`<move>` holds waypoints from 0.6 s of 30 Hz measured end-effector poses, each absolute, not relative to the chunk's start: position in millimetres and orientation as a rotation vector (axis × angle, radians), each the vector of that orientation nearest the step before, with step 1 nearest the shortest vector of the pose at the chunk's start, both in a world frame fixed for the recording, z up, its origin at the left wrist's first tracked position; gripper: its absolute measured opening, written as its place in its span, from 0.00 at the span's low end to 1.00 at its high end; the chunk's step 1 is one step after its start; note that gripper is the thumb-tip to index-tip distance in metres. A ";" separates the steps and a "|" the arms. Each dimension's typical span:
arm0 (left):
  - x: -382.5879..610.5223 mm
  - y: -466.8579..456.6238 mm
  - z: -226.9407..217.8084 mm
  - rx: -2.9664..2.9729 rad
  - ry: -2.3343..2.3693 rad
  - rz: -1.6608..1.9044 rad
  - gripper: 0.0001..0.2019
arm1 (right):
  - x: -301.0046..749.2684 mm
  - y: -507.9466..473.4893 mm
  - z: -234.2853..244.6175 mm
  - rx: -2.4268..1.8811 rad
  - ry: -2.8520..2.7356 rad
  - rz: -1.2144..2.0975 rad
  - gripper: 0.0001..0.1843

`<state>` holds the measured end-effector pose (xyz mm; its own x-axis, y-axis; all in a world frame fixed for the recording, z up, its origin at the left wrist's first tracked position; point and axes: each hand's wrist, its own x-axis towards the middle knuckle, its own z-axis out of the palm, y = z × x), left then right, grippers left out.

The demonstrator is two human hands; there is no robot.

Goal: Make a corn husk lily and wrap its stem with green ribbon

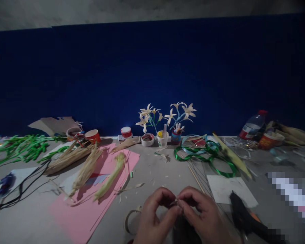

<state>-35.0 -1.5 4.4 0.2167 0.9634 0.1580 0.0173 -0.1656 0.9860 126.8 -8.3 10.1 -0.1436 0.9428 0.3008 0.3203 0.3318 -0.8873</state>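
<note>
My left hand (160,212) and my right hand (198,210) meet fingertip to fingertip low in the head view, just above the table. Thumb and forefinger of each are pinched together. Whatever lies between them is too small and dark to name. Left of my left hand is a tan ring of husk or tape (130,218). A black glue gun (240,210) lies to the right of my right hand. Thin sticks (196,178) rest just beyond my right hand. Small pale scraps (164,156) are scattered on the table ahead.
Dried corn husks (87,166) lie on pink paper (112,189) at left, near green pipe cleaners (27,147). Husk flowers (148,117) stand at the back beside a white paint cup (163,139). Green ribbon (218,166), white paper (231,189) and a plastic bottle (252,127) are on the right.
</note>
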 end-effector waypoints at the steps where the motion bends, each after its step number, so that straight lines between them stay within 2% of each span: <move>1: -36.0 -2.7 6.8 1.563 1.070 1.146 0.05 | 125.3 -9.0 8.3 -1.152 -1.648 0.821 0.06; 8: -35.3 -4.8 5.0 1.832 1.239 1.176 0.06 | 124.1 -11.1 7.6 -1.315 -1.755 0.761 0.04; 15: -30.8 -5.2 0.9 2.023 1.190 1.365 0.07 | 121.4 -12.0 7.0 -1.219 -1.930 0.415 0.08; 18: -29.6 -5.5 4.4 2.075 1.174 1.438 0.08 | 117.7 -13.5 7.8 -1.164 -1.930 0.362 0.09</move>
<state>-29.6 -5.5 4.4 0.1391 0.7893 0.5981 0.4278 -0.5926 0.6825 117.7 -13.5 7.8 -0.2234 0.8328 0.5065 0.5923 0.5287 -0.6080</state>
